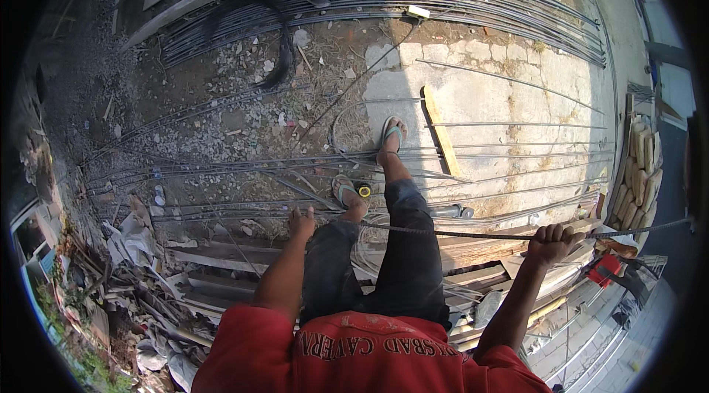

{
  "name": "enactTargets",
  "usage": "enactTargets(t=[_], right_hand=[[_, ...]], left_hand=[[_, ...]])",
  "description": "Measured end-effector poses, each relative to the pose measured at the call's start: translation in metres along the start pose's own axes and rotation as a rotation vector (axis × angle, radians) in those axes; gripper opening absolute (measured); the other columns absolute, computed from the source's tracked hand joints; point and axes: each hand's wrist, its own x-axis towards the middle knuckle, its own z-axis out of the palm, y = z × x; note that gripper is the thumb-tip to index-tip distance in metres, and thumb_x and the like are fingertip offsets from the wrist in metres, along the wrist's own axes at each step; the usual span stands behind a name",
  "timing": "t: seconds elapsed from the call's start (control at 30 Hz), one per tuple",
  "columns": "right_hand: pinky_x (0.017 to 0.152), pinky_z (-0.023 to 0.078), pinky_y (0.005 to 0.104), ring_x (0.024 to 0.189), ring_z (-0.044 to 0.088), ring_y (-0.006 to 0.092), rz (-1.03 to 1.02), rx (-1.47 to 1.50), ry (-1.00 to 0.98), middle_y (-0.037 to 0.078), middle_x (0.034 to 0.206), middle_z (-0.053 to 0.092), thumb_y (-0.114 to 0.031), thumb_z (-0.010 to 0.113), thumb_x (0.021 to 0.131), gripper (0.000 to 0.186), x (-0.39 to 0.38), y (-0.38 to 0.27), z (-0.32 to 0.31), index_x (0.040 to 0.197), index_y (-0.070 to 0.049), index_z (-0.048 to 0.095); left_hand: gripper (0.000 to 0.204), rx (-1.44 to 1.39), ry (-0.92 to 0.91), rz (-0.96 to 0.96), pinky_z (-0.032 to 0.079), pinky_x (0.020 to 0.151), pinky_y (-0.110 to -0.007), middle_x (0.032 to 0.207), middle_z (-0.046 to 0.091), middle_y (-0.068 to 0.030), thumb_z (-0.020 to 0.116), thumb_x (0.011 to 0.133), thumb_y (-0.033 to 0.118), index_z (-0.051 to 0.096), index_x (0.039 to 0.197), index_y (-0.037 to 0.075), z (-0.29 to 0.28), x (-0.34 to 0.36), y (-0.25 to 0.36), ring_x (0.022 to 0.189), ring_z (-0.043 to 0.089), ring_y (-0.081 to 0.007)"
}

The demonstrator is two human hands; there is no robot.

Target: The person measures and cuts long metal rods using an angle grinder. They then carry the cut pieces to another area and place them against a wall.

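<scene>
The right hand [552, 244] is gripping a dark steel bar [480, 235], its fingers curling shut around it, while the left hand [301, 223] is lying well apart from that grip, its fingers partly spread and seemingly holding nothing; whether those fingertips are touching the bars beneath them, I cannot tell. The bar is running crosswise in front of the body: from the right fingers one length is reaching leftward over the right leg, its visible near part stopping just to the right of the left fingers, and the other is extending out to the right, curving slightly in this wide view. The right hand is thus the nearer one, already on the bar, and the long axis is passing through its fist from left to right. The bar's surface is showing a ribbed, rough texture. Sawn timber [473, 253] is lying below and left of the right fingers, flat-faced and pale brown. Ahead of the left fingers and to their right, a small round yellow-and-black thing [364, 190] is sitting by a sandalled foot. Farther ahead, between the two hands, a narrow yellowish plank [441, 133] is resting across thin bars on cracked, dusty concrete [473, 76]. Beyond the right fingers, plump, pale sacks [636, 171] are standing stacked.
</scene>
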Motion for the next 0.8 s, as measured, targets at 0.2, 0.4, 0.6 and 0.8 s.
enactTargets(t=[0.2,0.4,0.6,0.8], right_hand=[[0.042,0.017,0.0247,0.046,0.017,0.0079,0.016,0.138,-0.198,-0.007,0.054,0.020,-0.050,0.039,0.110,0.049,-0.075,-0.036,0.017,0.070,-0.022,0.030],[0.048,0.021,0.0235,0.053,0.026,0.0058,-0.067,0.083,-0.029,-0.006,0.065,0.033,-0.045,0.056,0.105,0.033,-0.090,-0.077,0.067,0.096,-0.014,0.050],[0.048,0.015,0.0273,0.052,0.015,0.0084,-0.031,0.004,0.075,-0.007,0.059,0.017,-0.058,0.047,0.105,0.054,-0.116,-0.097,0.091,0.072,-0.020,0.029],[0.048,0.014,0.0282,0.052,0.013,0.0095,-0.038,-0.017,0.083,-0.007,0.059,0.016,-0.059,0.042,0.106,0.054,-0.127,-0.090,0.106,0.072,-0.020,0.027]], left_hand=[[0.058,-0.078,-0.094,0.250,0.047,0.102,-0.050,0.130,0.066,-0.0186,0.049,0.103,0.052,0.062,0.137,0.007,-0.073,-0.103,-0.039,0.120,0.062,-0.0380],[0.051,-0.264,-0.071,0.238,0.055,0.088,-0.045,0.120,0.071,-0.0147,0.054,0.103,0.046,0.066,0.132,0.006,-0.133,-0.086,-0.085,0.107,0.067,-0.0270],[0.046,-0.312,0.014,0.250,0.054,0.081,-0.042,0.107,0.074,-0.0105,0.053,0.104,0.043,0.069,0.126,0.006,-0.187,-0.106,-0.049,0.092,0.069,-0.0221],[0.045,-0.455,0.004,0.297,0.055,0.084,-0.040,0.115,0.073,-0.0105,0.052,0.105,0.041,0.067,0.128,0.005,-0.164,-0.133,-0.062,0.093,0.071,-0.0218]])
